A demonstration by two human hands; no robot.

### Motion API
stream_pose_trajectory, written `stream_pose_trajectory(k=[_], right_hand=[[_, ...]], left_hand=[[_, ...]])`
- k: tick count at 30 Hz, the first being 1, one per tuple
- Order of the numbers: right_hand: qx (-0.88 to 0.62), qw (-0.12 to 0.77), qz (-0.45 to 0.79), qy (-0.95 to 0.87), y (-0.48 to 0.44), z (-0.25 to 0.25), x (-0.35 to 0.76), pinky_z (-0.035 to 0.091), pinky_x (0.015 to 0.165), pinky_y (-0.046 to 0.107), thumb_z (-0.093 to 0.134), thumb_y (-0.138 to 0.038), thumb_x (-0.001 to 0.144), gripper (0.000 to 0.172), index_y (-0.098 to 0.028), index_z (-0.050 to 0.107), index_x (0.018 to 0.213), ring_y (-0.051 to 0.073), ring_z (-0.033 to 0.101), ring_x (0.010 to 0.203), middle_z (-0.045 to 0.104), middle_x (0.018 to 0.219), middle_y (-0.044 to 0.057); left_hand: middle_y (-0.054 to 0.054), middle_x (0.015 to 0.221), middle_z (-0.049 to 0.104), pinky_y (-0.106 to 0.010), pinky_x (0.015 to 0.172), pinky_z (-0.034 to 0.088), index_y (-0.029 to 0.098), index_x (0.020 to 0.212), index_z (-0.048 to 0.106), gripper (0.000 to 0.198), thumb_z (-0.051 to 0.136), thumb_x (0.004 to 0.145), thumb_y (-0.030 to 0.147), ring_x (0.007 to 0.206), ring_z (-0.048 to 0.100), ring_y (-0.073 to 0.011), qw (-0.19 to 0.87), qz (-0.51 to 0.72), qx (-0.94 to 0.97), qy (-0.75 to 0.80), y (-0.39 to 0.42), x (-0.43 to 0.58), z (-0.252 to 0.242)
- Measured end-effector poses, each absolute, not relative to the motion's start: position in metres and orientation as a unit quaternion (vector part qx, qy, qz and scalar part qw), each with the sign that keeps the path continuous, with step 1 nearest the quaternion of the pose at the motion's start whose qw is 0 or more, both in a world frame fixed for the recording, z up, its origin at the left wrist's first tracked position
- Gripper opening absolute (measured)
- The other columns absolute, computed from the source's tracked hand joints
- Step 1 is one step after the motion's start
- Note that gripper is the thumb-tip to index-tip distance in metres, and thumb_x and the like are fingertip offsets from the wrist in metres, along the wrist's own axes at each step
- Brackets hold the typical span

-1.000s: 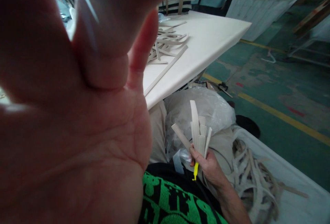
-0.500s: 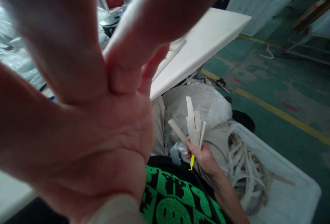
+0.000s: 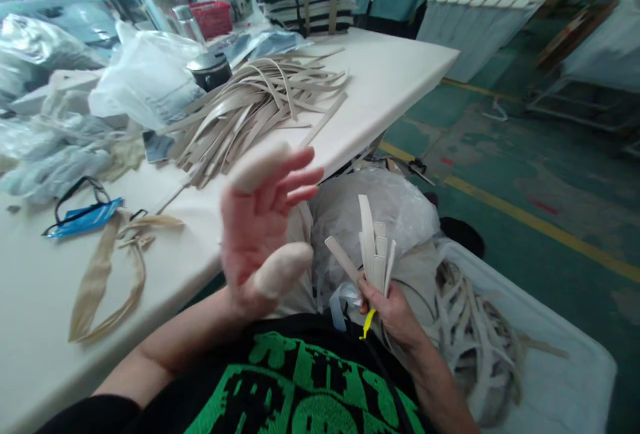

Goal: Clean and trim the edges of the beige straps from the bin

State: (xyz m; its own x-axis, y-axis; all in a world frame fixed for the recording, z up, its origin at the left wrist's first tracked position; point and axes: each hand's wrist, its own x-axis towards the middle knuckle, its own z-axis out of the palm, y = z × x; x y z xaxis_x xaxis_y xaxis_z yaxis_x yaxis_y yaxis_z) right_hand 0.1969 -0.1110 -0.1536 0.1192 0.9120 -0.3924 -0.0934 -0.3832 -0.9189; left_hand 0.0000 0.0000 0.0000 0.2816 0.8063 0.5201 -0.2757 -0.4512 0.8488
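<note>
My left hand (image 3: 263, 227) is raised above my lap, palm turned inward, fingers apart and curved, holding nothing. Pale covers wrap its thumb and index finger; the hand is a little blurred. On the right, my right hand (image 3: 387, 307) grips a small fanned bundle of beige strips (image 3: 377, 247) whose ends point up and away. A yellow tie (image 3: 369, 324) hangs below that grip. Beyond my left hand, a large heap of similar long strips (image 3: 250, 111) lies spread on the white table (image 3: 395, 74).
A white plastic tub (image 3: 560, 381) at my right holds a tangle of strips (image 3: 480, 341). Clear plastic covers my lap. On the table lie a blue face mask (image 3: 85, 219), a tan fabric band (image 3: 95, 281), a dark pot (image 3: 210, 71) and plastic bags (image 3: 150, 74).
My left hand has dropped from right in front of the camera to above my lap, uncovering the table and strip heap. My right hand keeps its bundle in nearly the same place.
</note>
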Motion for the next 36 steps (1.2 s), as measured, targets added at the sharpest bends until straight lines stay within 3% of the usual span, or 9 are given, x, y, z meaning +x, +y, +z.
stream_pose_trajectory(k=[1,4,7,11,17,20,24,31,36], right_hand=[[-0.606,0.44,0.567,-0.342,-0.111,-0.153,0.198,0.042,0.052,0.023,0.063,-0.052,0.08,0.038,-0.015,0.059,0.083,0.013,0.052,0.051,0.056,0.058,-0.001],[-0.606,0.439,0.56,-0.355,-0.109,-0.148,0.201,0.043,0.053,0.023,0.061,-0.053,0.081,0.039,-0.016,0.057,0.073,0.013,0.052,0.051,0.056,0.056,-0.001],[-0.603,0.449,0.554,-0.358,-0.108,-0.143,0.2,0.043,0.052,0.023,0.061,-0.054,0.08,0.038,-0.017,0.057,0.076,0.013,0.052,0.051,0.056,0.058,-0.002],[-0.602,0.455,0.55,-0.359,-0.11,-0.141,0.2,0.043,0.051,0.023,0.063,-0.054,0.079,0.038,-0.017,0.057,0.077,0.013,0.053,0.05,0.055,0.058,-0.003],[-0.617,0.479,0.518,-0.349,-0.109,-0.145,0.201,0.044,0.05,0.023,0.061,-0.051,0.079,0.034,-0.018,0.058,0.076,0.013,0.053,0.048,0.055,0.057,-0.003],[-0.625,0.469,0.491,-0.384,-0.107,-0.148,0.2,0.043,0.049,0.023,0.059,-0.047,0.082,0.031,-0.017,0.059,0.079,0.013,0.054,0.048,0.056,0.058,-0.002],[-0.632,0.454,0.471,-0.415,-0.106,-0.154,0.198,0.042,0.047,0.021,0.054,-0.044,0.086,0.029,-0.015,0.058,0.083,0.012,0.054,0.047,0.057,0.057,-0.003],[-0.643,0.449,0.448,-0.429,-0.106,-0.151,0.204,0.044,0.05,0.022,0.052,-0.045,0.087,0.03,-0.016,0.056,0.081,0.013,0.055,0.049,0.054,0.057,-0.003],[-0.646,0.452,0.45,-0.42,-0.104,-0.153,0.211,0.045,0.05,0.022,0.053,-0.048,0.086,0.033,-0.015,0.057,0.084,0.012,0.054,0.05,0.054,0.058,-0.003]], left_hand=[[-0.004,0.133,0.05,-0.04,0.102,0.042,0.027,0.13,0.047,0.053,0.064,0.083,0.045,0.124,0.048,-0.0241,0.49,0.531,0.655,0.221,0.005,0.002,-0.014],[-0.008,0.108,0.064,-0.037,0.089,0.048,0.017,0.111,0.06,0.047,0.065,0.079,0.051,0.102,0.06,-0.0234,0.567,0.274,0.697,0.344,0.011,0.004,-0.071],[-0.01,0.102,0.067,-0.035,0.081,0.05,0.015,0.104,0.062,0.053,0.071,0.07,0.055,0.093,0.062,-0.0241,0.619,0.1,0.68,0.38,0.003,0.004,-0.127],[-0.013,0.107,0.066,-0.034,0.081,0.049,0.015,0.109,0.058,0.065,0.074,0.064,0.059,0.098,0.061,-0.0256,0.644,0.107,0.637,0.41,-0.008,0.005,-0.166],[-0.016,0.11,0.065,-0.029,0.071,0.047,0.011,0.121,0.051,0.083,0.063,0.066,0.071,0.088,0.063,-0.0222,0.716,0.106,0.525,0.447,-0.004,0.014,-0.163],[-0.009,0.09,0.067,-0.026,0.069,0.044,0.009,0.1,0.063,0.067,0.07,0.064,0.065,0.076,0.06,-0.0167,0.742,0.081,0.547,0.379,-0.01,0.026,-0.157],[-0.003,0.072,0.064,-0.024,0.067,0.041,0.01,0.077,0.068,0.04,0.071,0.069,0.049,0.067,0.054,-0.0129,0.729,0.078,0.594,0.332,-0.019,0.039,-0.156],[-0.001,0.072,0.066,-0.021,0.06,0.038,0.013,0.081,0.071,0.027,0.051,0.08,0.031,0.064,0.052,-0.0122,0.634,-0.008,0.694,0.341,-0.023,0.027,-0.154],[0.003,0.063,0.06,-0.018,0.054,0.032,0.013,0.076,0.071,0.023,0.051,0.078,0.025,0.058,0.046,-0.0084,0.564,-0.071,0.758,0.32,-0.021,0.02,-0.143]])
